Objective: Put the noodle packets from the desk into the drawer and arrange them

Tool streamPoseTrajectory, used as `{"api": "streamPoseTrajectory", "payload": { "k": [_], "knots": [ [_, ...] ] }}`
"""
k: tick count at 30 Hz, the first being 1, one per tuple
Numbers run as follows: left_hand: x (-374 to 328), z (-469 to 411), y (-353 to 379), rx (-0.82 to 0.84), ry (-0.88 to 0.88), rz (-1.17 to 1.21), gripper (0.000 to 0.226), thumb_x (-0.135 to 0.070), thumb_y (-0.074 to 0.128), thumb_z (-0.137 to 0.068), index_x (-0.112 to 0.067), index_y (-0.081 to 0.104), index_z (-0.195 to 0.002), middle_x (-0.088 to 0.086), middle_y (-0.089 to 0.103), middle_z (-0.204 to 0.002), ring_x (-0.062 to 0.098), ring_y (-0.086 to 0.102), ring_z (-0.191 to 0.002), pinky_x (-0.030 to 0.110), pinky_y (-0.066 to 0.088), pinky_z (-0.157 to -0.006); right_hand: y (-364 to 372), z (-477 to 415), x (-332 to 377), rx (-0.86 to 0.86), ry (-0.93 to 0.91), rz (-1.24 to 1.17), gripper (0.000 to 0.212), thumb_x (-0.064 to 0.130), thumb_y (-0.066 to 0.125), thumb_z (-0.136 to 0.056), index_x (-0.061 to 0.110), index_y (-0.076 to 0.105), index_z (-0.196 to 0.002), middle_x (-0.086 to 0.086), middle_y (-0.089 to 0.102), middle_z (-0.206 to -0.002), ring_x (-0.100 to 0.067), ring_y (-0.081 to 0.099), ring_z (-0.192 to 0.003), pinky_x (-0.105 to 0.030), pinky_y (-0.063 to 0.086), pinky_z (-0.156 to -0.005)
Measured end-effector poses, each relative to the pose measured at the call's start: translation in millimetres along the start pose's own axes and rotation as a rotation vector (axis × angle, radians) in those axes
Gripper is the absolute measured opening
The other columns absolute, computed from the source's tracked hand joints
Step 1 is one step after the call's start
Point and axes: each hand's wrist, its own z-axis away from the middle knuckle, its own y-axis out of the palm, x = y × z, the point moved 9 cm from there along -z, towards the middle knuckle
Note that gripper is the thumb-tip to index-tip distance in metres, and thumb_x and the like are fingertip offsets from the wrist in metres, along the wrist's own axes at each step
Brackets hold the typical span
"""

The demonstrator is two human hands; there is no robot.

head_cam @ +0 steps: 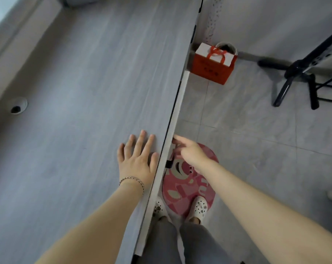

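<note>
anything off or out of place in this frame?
Nothing damaged or spilled. One oddity: no noodle packets show on the grey wood-grain desk. Left hand lies flat on it; right hand reaches at its front edge.

Matt grey wood-grain desk (pixel 85 92) top, smooth, pale drawer front (pixel 173 119) along its 3 o'clock edge looked satin, floor tiles (pixel 256 130) faintly glossy, pink mat (pixel 188 187) looked like soft cloth, orange bag (pixel 211 68) looked like matt paper, at 1 o'clock
</note>
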Motion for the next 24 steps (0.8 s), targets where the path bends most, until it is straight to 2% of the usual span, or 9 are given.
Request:
{"api": "streamPoseTrajectory", "payload": {
  "k": [2,4,6,8,11,14,17,21,24],
  "knots": [
    [-0.8,0.1,-1.1,-0.011,-0.004,-0.001,0.058,-0.051,0.011,-0.086,-0.04,0.016,-0.143,-0.011,0.016,-0.156,0.021,0.005,-0.143,0.04,-0.005,-0.113,15.1,-3.3,12.1,0.071,0.004,0.036,0.068,-0.016,0.027,-0.083,0.02,0.041,-0.138,0.002,0.047,-0.141,-0.015,0.054,-0.115,-0.032,0.04,-0.104],
    [-1.8,0.2,-2.1,-0.017,0.001,-0.009,0.058,-0.051,0.012,-0.086,-0.04,0.018,-0.143,-0.01,0.018,-0.156,0.021,0.007,-0.143,0.041,-0.003,-0.113,25.1,-3.1,23.0,0.119,0.0,0.041,0.068,-0.017,0.027,-0.082,0.02,0.042,-0.136,0.003,0.05,-0.135,-0.008,0.051,-0.106,-0.024,0.039,-0.095],
    [-1.4,0.2,-2.3,-0.014,0.002,-0.013,0.057,-0.051,0.013,-0.087,-0.04,0.018,-0.143,-0.01,0.018,-0.156,0.021,0.007,-0.143,0.041,-0.002,-0.113,29.0,-2.7,27.6,0.143,0.005,0.036,0.066,-0.016,0.027,-0.082,0.021,0.044,-0.135,0.001,0.052,-0.133,-0.006,0.05,-0.098,-0.024,0.04,-0.09],
    [-1.0,0.6,-1.4,-0.008,0.001,-0.015,0.058,-0.051,0.012,-0.087,-0.04,0.017,-0.143,-0.01,0.018,-0.156,0.021,0.007,-0.143,0.042,-0.001,-0.114,29.4,-1.4,26.9,0.175,0.017,0.085,0.067,-0.018,0.028,-0.081,0.019,0.046,-0.134,0.001,0.051,-0.137,-0.008,0.049,-0.104,-0.024,0.037,-0.093],
    [-2.1,0.7,-1.3,-0.01,0.009,-0.036,0.057,-0.05,0.013,-0.087,-0.04,0.016,-0.143,-0.01,0.017,-0.156,0.021,0.007,-0.143,0.041,-0.002,-0.114,32.2,3.5,26.1,0.243,0.01,0.249,0.06,-0.016,0.028,-0.082,0.012,0.052,-0.129,-0.006,0.052,-0.137,-0.017,0.046,-0.126,-0.026,0.033,-0.102],
    [-2.2,-2.0,-2.2,0.021,0.005,-0.039,0.053,-0.048,0.02,-0.09,-0.039,0.02,-0.142,-0.009,0.019,-0.155,0.022,0.008,-0.141,0.04,-0.004,-0.111,18.1,9.2,32.6,0.131,-0.038,0.536,0.047,-0.006,0.033,-0.086,0.014,0.061,-0.119,-0.007,0.059,-0.13,-0.025,0.053,-0.12,-0.033,0.045,-0.097],
    [-9.8,-8.9,-16.3,0.072,0.009,-0.071,0.043,-0.036,0.033,-0.092,-0.035,0.035,-0.134,-0.005,0.032,-0.149,0.028,0.022,-0.133,0.043,0.014,-0.107,-0.5,19.8,43.0,0.062,-0.086,0.756,0.041,-0.001,0.038,-0.087,0.017,0.064,-0.113,-0.006,0.061,-0.126,-0.025,0.058,-0.111,-0.032,0.049,-0.084],
    [-32.4,-31.6,-42.1,0.337,0.008,-0.297,0.032,-0.022,0.037,-0.091,-0.019,0.05,-0.12,0.004,0.05,-0.128,0.028,0.047,-0.115,0.039,0.031,-0.098,-18.4,41.2,78.6,0.112,-0.144,0.88,0.037,-0.001,0.039,-0.086,0.014,0.065,-0.107,-0.007,0.062,-0.123,-0.026,0.059,-0.107,-0.03,0.048,-0.079],
    [-57.6,-42.9,-67.2,0.451,-0.043,-0.128,0.027,-0.023,0.035,-0.093,-0.012,0.054,-0.108,0.007,0.058,-0.107,0.028,0.056,-0.097,0.034,0.041,-0.084,-39.3,59.7,113.9,0.08,-0.202,0.955,0.031,0.002,0.041,-0.086,0.004,0.066,-0.104,-0.014,0.065,-0.116,-0.03,0.062,-0.101,-0.04,0.054,-0.084]
  ]
}}
